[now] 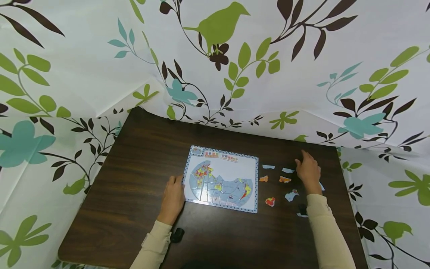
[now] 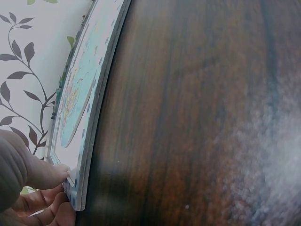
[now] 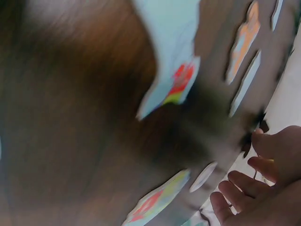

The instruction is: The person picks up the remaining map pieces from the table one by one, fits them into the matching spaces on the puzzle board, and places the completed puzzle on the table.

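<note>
The work looks like filling a map puzzle, and the step in hand seems to be choosing or reaching for a piece. The board lies flat in the middle of the table, its near part and left side filled with fitted pieces, while the middle and far right of the map show bare white. The left hand is at the board's left edge, near the corner, thumb on the face and fingers bent at the rim, so it grips the board lightly. The right hand is over the far right of the table, its fingers loosely spread and holding nothing. Just left of it and nearer lie loose pieces: two pale blue strips, two orange bits, a red one and a blue one with a red tip. The next move probably calls for pinching one thin piece by its edges and matching its outline to the gap, with the board kept steady.
</note>
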The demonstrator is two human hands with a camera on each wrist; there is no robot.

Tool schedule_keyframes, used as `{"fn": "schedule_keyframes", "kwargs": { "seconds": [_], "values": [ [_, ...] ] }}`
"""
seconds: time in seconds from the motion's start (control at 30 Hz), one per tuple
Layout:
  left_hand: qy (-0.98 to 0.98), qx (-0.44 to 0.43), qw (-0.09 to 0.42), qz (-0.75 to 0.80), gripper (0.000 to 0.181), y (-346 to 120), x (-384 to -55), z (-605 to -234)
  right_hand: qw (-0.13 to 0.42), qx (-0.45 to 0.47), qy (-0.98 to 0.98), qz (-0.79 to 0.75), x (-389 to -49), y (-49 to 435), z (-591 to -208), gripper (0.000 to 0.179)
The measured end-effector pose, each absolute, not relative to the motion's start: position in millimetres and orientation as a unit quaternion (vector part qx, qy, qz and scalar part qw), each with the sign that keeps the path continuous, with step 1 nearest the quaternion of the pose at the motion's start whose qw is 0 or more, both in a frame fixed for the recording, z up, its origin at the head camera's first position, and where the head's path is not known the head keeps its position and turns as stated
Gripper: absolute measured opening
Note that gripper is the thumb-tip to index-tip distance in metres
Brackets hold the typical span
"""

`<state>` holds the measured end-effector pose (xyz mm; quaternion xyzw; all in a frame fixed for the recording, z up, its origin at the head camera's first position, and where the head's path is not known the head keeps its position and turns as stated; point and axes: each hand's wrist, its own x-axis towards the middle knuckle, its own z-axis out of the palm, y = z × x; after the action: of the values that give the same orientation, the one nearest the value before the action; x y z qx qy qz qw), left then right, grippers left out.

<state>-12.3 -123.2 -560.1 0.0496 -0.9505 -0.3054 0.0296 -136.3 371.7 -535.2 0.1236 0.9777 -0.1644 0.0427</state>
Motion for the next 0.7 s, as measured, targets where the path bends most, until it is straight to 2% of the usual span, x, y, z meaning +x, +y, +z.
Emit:
{"fn": "schedule_keyframes", "kwargs": {
  "seconds": [0.17,0.4,0.7],
  "values": [
    [-0.95,0.045,0.046,-0.306,0.033,-123,-12,-562,0.061,0.168,0.97,-0.162,-129,388,-532,0.056],
    [-0.95,0.049,0.034,-0.308,0.033,-122,-13,-562,0.092,0.206,0.961,-0.163,-121,402,-538,0.056],
    [-0.951,0.045,0.041,-0.304,0.034,-122,-13,-560,0.085,0.203,0.966,-0.138,-119,406,-547,0.055]
  ]
}}
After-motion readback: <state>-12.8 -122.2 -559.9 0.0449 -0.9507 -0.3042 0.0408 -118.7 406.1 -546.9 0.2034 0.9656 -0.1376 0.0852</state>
